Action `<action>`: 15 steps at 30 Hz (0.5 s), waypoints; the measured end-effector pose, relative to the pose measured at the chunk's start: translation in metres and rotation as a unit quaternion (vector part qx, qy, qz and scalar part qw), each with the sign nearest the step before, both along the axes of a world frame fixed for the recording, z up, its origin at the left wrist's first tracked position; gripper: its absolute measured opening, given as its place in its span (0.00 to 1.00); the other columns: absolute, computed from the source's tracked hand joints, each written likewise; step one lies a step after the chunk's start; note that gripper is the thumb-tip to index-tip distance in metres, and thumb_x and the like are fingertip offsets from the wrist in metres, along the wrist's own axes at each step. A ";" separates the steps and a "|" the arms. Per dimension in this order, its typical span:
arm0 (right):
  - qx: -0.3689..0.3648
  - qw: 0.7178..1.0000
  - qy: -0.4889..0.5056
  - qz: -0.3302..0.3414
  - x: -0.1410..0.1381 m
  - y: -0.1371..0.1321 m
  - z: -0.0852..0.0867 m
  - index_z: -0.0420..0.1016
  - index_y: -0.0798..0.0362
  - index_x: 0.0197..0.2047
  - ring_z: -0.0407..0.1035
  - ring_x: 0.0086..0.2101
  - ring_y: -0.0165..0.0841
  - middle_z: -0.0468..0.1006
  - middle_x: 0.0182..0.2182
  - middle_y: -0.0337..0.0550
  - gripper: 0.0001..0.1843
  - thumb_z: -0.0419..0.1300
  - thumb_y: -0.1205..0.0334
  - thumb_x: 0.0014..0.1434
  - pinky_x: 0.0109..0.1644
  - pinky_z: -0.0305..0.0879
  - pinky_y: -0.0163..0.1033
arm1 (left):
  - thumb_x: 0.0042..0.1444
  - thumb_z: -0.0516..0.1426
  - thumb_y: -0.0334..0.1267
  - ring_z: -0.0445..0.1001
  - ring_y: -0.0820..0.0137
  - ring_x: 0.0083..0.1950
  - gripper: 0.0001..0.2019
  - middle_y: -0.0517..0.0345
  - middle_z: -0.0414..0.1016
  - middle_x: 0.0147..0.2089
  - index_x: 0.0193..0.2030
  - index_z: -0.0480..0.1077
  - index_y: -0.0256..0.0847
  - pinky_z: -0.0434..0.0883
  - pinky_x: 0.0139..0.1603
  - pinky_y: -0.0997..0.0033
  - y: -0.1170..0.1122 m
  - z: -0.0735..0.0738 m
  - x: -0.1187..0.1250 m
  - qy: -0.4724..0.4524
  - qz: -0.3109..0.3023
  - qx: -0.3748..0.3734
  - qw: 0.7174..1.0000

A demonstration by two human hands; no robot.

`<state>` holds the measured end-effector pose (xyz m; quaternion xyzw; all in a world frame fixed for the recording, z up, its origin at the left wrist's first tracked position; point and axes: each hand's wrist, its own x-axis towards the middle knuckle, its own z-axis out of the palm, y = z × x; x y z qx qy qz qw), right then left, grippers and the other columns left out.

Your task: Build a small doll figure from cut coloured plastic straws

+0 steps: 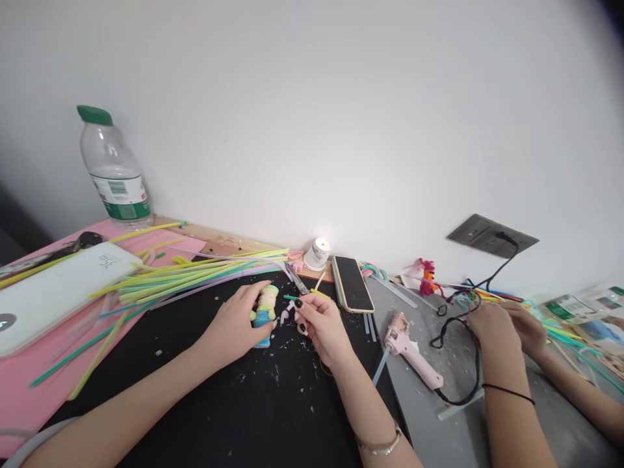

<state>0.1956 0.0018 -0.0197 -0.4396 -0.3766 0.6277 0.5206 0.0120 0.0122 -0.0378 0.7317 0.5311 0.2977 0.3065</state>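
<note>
My left hand (236,323) is wrapped round a small pipe-cleaner figure (266,300), yellow above and blue below, standing upright over the black mat (229,416). Just to its right, the thumb and finger of my right hand (319,325) pinch a short green pipe-cleaner piece (290,298), which points toward the figure without visibly touching it. A small pale purple piece (285,316) lies between the two hands; whether my right fingers touch it is hidden. Scissors (297,279) lie just beyond my right hand. Fine scraps are scattered over the mat.
Many pipe cleaners (195,276) lie left of my hands, beside a white power bank (63,292) and a bottle (117,175). A paper cup (318,253) and phone (352,284) stand behind. Rightward are a pink glue gun (414,354), its cord, and another person's hands (497,328).
</note>
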 end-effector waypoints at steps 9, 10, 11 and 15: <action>0.035 0.999 0.009 -0.029 0.001 0.000 0.003 0.78 0.55 0.30 0.66 0.21 0.24 0.75 0.22 0.36 0.12 0.73 0.62 0.42 0.26 0.65 0.30 | 0.44 0.62 0.33 0.75 0.62 0.46 0.42 0.47 0.64 0.60 0.66 0.50 0.46 0.75 0.46 0.59 -0.011 0.003 0.010 -0.219 -0.023 -0.084 0.972; 0.040 0.999 0.006 -0.032 0.001 0.000 0.003 0.77 0.55 0.30 0.67 0.22 0.24 0.75 0.22 0.36 0.12 0.73 0.63 0.42 0.26 0.65 0.30 | 0.43 0.62 0.34 0.76 0.61 0.47 0.41 0.47 0.67 0.58 0.65 0.52 0.44 0.75 0.46 0.60 -0.010 0.004 0.011 -0.229 -0.022 -0.106 0.967; 0.045 0.998 0.003 -0.035 0.001 0.000 0.003 0.77 0.55 0.30 0.67 0.21 0.24 0.75 0.22 0.36 0.12 0.73 0.63 0.42 0.27 0.65 0.30 | 0.43 0.63 0.35 0.75 0.60 0.47 0.37 0.47 0.70 0.55 0.62 0.57 0.41 0.74 0.46 0.60 -0.009 0.005 0.011 -0.233 -0.026 -0.126 0.964; 0.070 0.996 -0.023 -0.059 0.000 -0.001 0.003 0.75 0.54 0.29 0.63 0.20 0.22 0.73 0.22 0.34 0.11 0.72 0.63 0.43 0.23 0.61 0.29 | 0.48 0.61 0.37 0.75 0.60 0.46 0.15 0.54 0.77 0.44 0.43 0.67 0.40 0.72 0.47 0.62 -0.007 0.013 0.009 -0.224 -0.045 -0.147 0.962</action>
